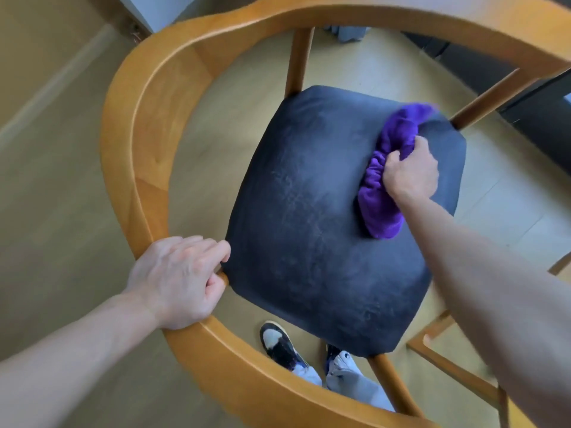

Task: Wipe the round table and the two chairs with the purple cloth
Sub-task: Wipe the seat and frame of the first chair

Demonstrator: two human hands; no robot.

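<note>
Chair seat point(324, 217) wipe.
Our right hand point(411, 171) clutches the purple cloth point(380, 208); left hand point(176, 279) grips the backrest rail point(129, 149). Next: sweep leftward.

Seen from above: right hand point(411, 173) grips bunched purple cloth point(383, 193) on black seat point(309, 230) of wooden chair point(136, 125), near its far right corner. Left hand point(176, 279) curls round the backrest rail. Cloth's far end blurred, prob. moving. Sneakers point(282, 342) below on the floor.
</note>
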